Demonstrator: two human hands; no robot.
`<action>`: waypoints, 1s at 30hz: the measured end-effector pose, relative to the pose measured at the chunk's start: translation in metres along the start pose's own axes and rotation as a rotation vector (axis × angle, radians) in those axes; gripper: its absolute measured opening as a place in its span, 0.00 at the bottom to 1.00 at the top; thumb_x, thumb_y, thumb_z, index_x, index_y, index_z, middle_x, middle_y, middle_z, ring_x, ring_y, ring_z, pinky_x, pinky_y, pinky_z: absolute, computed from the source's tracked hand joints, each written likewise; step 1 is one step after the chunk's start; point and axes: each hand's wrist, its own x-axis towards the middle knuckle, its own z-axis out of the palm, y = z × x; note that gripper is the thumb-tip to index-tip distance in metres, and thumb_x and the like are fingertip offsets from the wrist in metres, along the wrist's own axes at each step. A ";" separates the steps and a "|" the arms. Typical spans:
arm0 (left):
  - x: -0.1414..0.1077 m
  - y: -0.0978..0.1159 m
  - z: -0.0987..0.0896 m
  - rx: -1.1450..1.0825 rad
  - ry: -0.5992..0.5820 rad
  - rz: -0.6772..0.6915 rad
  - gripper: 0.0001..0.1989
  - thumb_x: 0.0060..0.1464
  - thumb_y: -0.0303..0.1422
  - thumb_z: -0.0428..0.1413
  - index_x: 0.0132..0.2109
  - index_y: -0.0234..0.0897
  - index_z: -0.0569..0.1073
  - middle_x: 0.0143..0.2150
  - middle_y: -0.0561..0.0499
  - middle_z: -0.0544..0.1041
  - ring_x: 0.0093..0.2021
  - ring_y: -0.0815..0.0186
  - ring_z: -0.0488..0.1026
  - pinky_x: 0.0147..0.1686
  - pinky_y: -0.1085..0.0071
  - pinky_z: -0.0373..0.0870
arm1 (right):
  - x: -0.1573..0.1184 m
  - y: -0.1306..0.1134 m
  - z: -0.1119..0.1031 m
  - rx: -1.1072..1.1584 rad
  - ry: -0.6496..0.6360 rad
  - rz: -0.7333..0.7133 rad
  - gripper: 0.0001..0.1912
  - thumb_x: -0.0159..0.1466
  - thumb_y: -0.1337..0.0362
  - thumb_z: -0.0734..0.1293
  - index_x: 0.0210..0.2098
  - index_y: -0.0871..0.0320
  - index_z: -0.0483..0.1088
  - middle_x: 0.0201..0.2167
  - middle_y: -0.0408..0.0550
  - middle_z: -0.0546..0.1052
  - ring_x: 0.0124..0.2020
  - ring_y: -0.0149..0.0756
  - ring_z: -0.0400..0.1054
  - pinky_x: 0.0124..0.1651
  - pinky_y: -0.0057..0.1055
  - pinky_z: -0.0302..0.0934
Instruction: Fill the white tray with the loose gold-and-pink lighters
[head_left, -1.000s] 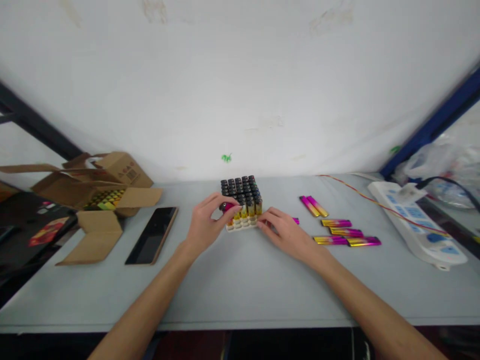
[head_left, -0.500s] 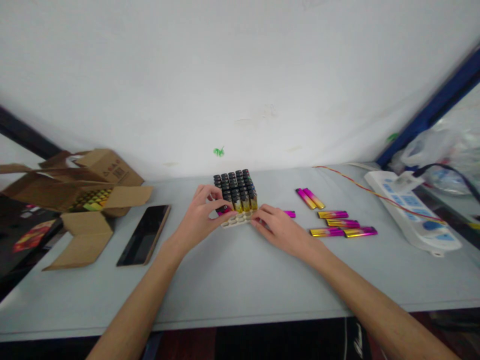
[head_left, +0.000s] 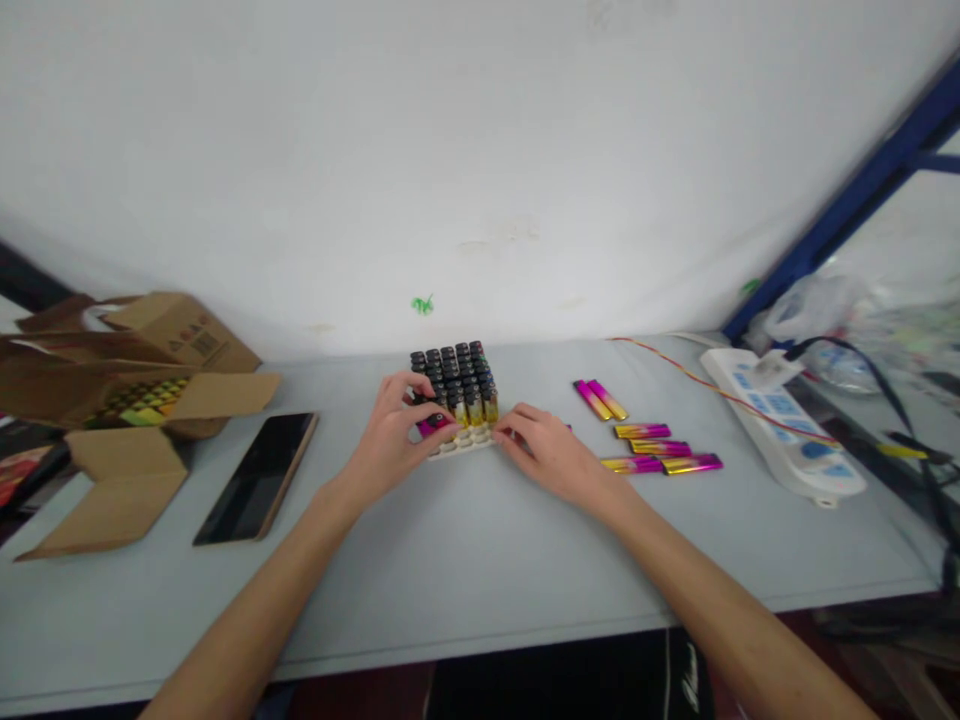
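Observation:
Near the wall stands a pale tray (head_left: 459,443) with oval holes, packed at the back with upright black-topped lighters (head_left: 457,375); those in its front row show gold bodies. My left hand (head_left: 394,425) is closed at the tray's front left, pinching a purple lighter (head_left: 433,425) between thumb and fingers. My right hand (head_left: 536,440) has its fingers bent and closed on the tray's front right corner, its fingertips partly hidden. To its right lie several loose purple-and-gold lighters (head_left: 651,447), with two more (head_left: 600,399) side by side further back.
At the left an open cardboard box (head_left: 225,393) holds more yellowish lighters, and a phone (head_left: 259,478) lies beside it. A white power strip (head_left: 780,425) with a red-yellow wire and black cable sits at the right. A white wall (head_left: 480,180) rises behind the table.
The view has shifted, so everything sits a little further left. Both hands stay at the tray; the purple lighter in my left hand now shows more of its black top.

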 end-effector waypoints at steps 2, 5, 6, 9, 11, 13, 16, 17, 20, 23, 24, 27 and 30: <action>0.000 -0.001 0.001 0.013 0.010 0.020 0.09 0.61 0.40 0.63 0.39 0.40 0.84 0.50 0.44 0.67 0.55 0.53 0.66 0.51 0.57 0.73 | 0.001 0.004 -0.006 -0.002 0.030 0.022 0.09 0.75 0.67 0.63 0.43 0.59 0.76 0.39 0.50 0.76 0.38 0.38 0.72 0.45 0.34 0.64; 0.001 -0.002 0.002 0.031 0.005 0.038 0.10 0.63 0.39 0.61 0.38 0.39 0.82 0.52 0.43 0.67 0.56 0.52 0.66 0.51 0.57 0.72 | 0.002 0.012 -0.016 -0.026 0.105 0.057 0.09 0.75 0.67 0.63 0.42 0.59 0.75 0.38 0.50 0.76 0.38 0.38 0.71 0.44 0.33 0.62; 0.001 -0.002 0.002 0.037 -0.003 0.040 0.10 0.64 0.39 0.60 0.38 0.38 0.82 0.53 0.43 0.67 0.56 0.52 0.66 0.53 0.56 0.72 | 0.003 0.015 -0.020 -0.043 0.135 0.071 0.10 0.75 0.66 0.62 0.41 0.58 0.75 0.37 0.50 0.76 0.38 0.38 0.71 0.44 0.33 0.62; 0.001 -0.002 0.003 0.046 -0.025 0.056 0.10 0.64 0.38 0.59 0.37 0.38 0.80 0.56 0.42 0.67 0.59 0.51 0.65 0.60 0.53 0.69 | 0.002 0.029 -0.034 -0.080 0.222 0.112 0.10 0.75 0.64 0.62 0.40 0.57 0.75 0.37 0.49 0.76 0.38 0.38 0.71 0.44 0.34 0.61; 0.000 -0.003 0.006 0.059 -0.021 0.065 0.09 0.64 0.38 0.60 0.37 0.38 0.80 0.59 0.41 0.66 0.61 0.50 0.64 0.62 0.50 0.67 | 0.000 0.040 -0.043 -0.102 0.282 0.146 0.10 0.75 0.64 0.62 0.40 0.57 0.74 0.37 0.49 0.76 0.36 0.38 0.71 0.44 0.34 0.62; -0.001 -0.003 0.008 0.075 -0.001 0.076 0.07 0.63 0.37 0.60 0.39 0.39 0.81 0.60 0.41 0.65 0.62 0.50 0.64 0.62 0.50 0.67 | -0.002 0.050 -0.050 -0.159 0.324 0.204 0.10 0.74 0.65 0.62 0.40 0.57 0.74 0.37 0.49 0.76 0.36 0.39 0.71 0.44 0.34 0.62; -0.003 -0.004 0.013 0.085 0.042 0.115 0.05 0.64 0.34 0.60 0.44 0.40 0.80 0.59 0.41 0.66 0.62 0.51 0.65 0.61 0.51 0.69 | -0.007 0.064 -0.055 -0.309 0.298 0.365 0.08 0.72 0.66 0.63 0.45 0.59 0.75 0.41 0.53 0.77 0.42 0.42 0.72 0.48 0.35 0.63; -0.003 -0.004 0.014 0.087 0.056 0.132 0.05 0.64 0.33 0.60 0.45 0.40 0.80 0.59 0.41 0.66 0.61 0.51 0.65 0.61 0.51 0.69 | -0.009 0.067 -0.055 -0.361 0.263 0.432 0.09 0.72 0.66 0.64 0.47 0.60 0.75 0.42 0.55 0.78 0.44 0.44 0.73 0.49 0.36 0.63; -0.004 -0.004 0.017 0.093 0.076 0.160 0.06 0.64 0.32 0.60 0.48 0.40 0.78 0.58 0.40 0.67 0.61 0.52 0.66 0.60 0.51 0.70 | -0.013 0.071 -0.053 -0.483 0.121 0.600 0.12 0.72 0.63 0.65 0.51 0.60 0.75 0.46 0.59 0.78 0.47 0.48 0.73 0.49 0.38 0.63; -0.004 0.000 0.015 0.109 0.131 0.152 0.10 0.61 0.34 0.63 0.49 0.39 0.76 0.58 0.39 0.68 0.59 0.51 0.67 0.59 0.51 0.71 | -0.014 0.071 -0.049 -0.518 0.040 0.660 0.13 0.73 0.62 0.64 0.51 0.61 0.75 0.47 0.61 0.78 0.47 0.49 0.74 0.47 0.39 0.64; -0.004 0.003 0.012 0.114 0.173 0.144 0.11 0.61 0.34 0.64 0.49 0.39 0.76 0.57 0.39 0.69 0.58 0.52 0.68 0.57 0.52 0.72 | -0.013 0.071 -0.047 -0.511 0.038 0.655 0.13 0.73 0.62 0.64 0.50 0.61 0.76 0.46 0.61 0.79 0.46 0.50 0.74 0.48 0.40 0.64; -0.002 0.016 0.004 0.106 0.353 0.126 0.10 0.59 0.30 0.65 0.47 0.38 0.75 0.52 0.41 0.73 0.52 0.55 0.72 0.52 0.56 0.73 | -0.010 0.072 -0.044 -0.440 0.092 0.591 0.10 0.71 0.63 0.66 0.47 0.61 0.77 0.43 0.60 0.80 0.46 0.49 0.75 0.50 0.42 0.66; 0.000 0.031 -0.003 0.025 0.465 0.148 0.06 0.59 0.25 0.62 0.43 0.37 0.75 0.42 0.46 0.76 0.44 0.60 0.74 0.48 0.61 0.73 | -0.006 0.068 -0.043 -0.254 0.237 0.460 0.08 0.70 0.64 0.69 0.46 0.60 0.78 0.41 0.56 0.80 0.44 0.45 0.76 0.50 0.41 0.68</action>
